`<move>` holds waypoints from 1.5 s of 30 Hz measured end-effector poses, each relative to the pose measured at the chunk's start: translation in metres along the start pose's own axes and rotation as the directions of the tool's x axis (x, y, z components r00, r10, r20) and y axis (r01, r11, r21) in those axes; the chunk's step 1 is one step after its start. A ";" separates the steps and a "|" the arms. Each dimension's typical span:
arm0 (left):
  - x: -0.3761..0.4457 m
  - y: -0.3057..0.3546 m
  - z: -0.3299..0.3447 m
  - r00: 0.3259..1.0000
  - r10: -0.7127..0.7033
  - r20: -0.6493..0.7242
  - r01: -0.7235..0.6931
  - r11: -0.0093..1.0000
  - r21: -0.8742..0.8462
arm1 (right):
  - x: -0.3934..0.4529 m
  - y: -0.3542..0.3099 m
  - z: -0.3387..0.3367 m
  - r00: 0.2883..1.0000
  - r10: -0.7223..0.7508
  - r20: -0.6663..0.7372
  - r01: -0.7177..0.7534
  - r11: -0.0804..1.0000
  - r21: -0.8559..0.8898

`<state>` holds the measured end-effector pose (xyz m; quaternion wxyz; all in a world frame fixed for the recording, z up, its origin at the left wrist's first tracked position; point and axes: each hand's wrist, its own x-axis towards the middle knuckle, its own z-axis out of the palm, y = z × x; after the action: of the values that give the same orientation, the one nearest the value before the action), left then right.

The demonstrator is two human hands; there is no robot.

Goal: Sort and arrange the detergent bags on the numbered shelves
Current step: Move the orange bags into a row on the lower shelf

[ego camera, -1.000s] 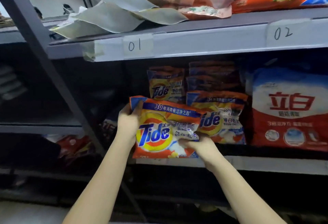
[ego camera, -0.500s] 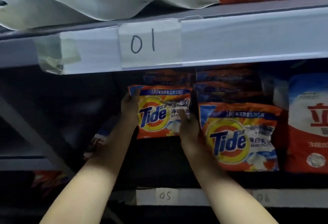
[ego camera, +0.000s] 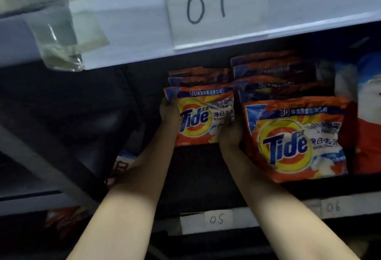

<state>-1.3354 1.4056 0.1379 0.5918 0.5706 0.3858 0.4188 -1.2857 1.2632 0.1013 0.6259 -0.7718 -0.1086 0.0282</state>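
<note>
You hold the orange crinkled-plastic Tide detergent bag (ego camera: pixel 203 115) upright, deep on the shelf above the paper "05" label (ego camera: pixel 218 218); left hand (ego camera: pixel 169 113) and right hand (ego camera: pixel 229 134) grip its side edges; likely soft, shifting, slippery, so pinch the seams.

Held upright between left grip (ego camera: pixel 169 113) and right grip (ego camera: pixel 230 134): Tide bag (ego camera: pixel 203 115), in front of stacked bags (ego camera: pixel 199 77). Just right, nearer Tide bag (ego camera: pixel 294 140) before another stack (ego camera: pixel 274 74). Below, labels 05 (ego camera: pixel 218 219) and 06 (ego camera: pixel 333 206); overhead, label 01 (ego camera: pixel 214 6).

Both hands, left (ego camera: pixel 169 113) and right (ego camera: pixel 229 134), gripping upright Tide bag (ego camera: pixel 203 115), beside another Tide bag (ego camera: pixel 296 138), shelf label 05 (ego camera: pixel 218 219)
</note>
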 end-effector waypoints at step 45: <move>-0.326 0.295 0.246 0.032 0.701 0.712 -0.982 -0.112 0.155 | 0.077 -0.187 -0.500 0.722 -0.680 0.124 0.575 0.490 -0.655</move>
<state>-1.2364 1.0129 0.4385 -0.0171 0.9049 -0.1149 0.4095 -1.1451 0.8348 0.3978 0.2875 -0.8445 -0.3374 -0.3004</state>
